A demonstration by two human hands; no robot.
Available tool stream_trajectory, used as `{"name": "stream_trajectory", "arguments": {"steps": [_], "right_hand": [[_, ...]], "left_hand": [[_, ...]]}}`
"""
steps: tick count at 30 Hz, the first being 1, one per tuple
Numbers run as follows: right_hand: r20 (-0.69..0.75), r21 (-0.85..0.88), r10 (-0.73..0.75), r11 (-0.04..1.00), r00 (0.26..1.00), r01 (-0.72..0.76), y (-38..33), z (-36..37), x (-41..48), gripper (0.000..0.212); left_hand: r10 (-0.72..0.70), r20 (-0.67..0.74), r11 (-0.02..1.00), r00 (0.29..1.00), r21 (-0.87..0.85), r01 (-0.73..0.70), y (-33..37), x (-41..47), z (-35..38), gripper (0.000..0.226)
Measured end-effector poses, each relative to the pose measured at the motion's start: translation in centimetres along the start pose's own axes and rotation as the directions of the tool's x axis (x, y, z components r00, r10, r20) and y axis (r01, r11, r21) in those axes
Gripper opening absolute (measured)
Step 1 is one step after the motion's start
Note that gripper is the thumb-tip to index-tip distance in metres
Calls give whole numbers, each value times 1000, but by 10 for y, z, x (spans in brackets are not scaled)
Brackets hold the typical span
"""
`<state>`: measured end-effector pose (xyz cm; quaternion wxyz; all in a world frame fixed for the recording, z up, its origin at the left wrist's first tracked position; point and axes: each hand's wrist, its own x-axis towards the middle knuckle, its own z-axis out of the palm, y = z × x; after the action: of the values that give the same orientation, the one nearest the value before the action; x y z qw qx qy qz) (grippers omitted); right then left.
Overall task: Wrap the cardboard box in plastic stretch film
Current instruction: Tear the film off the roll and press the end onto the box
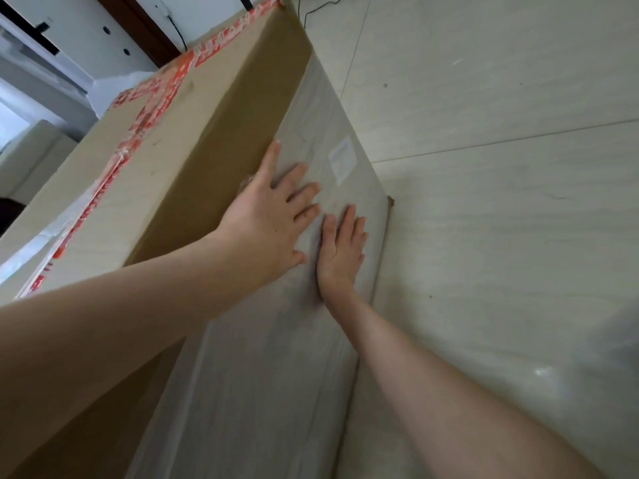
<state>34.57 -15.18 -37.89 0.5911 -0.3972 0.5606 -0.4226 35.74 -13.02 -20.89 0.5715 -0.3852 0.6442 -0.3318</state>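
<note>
A large brown cardboard box point(221, 140) stands on the floor, its top sealed with red printed tape point(152, 108). Cloudy plastic stretch film point(269, 368) covers the lower band of the side facing me, up to a line below the top edge. My left hand point(273, 216) lies flat with fingers spread, pressing the film near its upper edge. My right hand point(342, 250) lies flat just below it, fingers straight, also pressing the film against the box. The film roll is not in sight.
Pale tiled floor point(501, 202) spreads to the right of the box. A white label point(342, 157) shows under the film. Behind the box are a white wall, a dark door frame point(145, 25) and a black cable point(318, 8).
</note>
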Motion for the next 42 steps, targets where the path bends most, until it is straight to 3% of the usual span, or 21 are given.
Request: {"name": "stream_trajectory", "arguments": {"steps": [9, 15, 18, 21, 24, 28, 34, 42], "right_hand": [[-10, -8, 4, 1000, 1000, -4, 0, 1, 1, 61], [39, 39, 92, 995, 995, -93, -12, -12, 29, 66], [67, 27, 115, 993, 991, -117, -22, -26, 54, 67], [-25, 36, 65, 997, 998, -64, -14, -43, 66, 66], [-54, 40, 74, 997, 996, -72, 11, -56, 59, 65], [15, 2, 160, 987, 987, -160, 43, -50, 37, 63], [71, 7, 159, 987, 985, -160, 53, -28, 26, 62], [-24, 1, 210, 978, 977, -211, 50, -7, 28, 62]], "left_hand": [[13, 21, 1000, 1000, -1, -13, -3, -2, -3, 77], [23, 19, 999, 1000, -45, -22, -9, 3, -11, 73], [-33, 1, 997, 999, -73, 33, -21, 11, -18, 71], [-99, -61, 987, 993, -133, 90, -31, 19, -27, 69], [-14, -102, 990, 995, -143, -1, -12, 22, -33, 68], [116, -63, 978, 991, -167, -126, 19, 16, -27, 67], [148, 6, 986, 989, -81, -147, 26, 18, -4, 72], [158, 9, 987, 987, -29, -158, 24, 19, 4, 75]]}}
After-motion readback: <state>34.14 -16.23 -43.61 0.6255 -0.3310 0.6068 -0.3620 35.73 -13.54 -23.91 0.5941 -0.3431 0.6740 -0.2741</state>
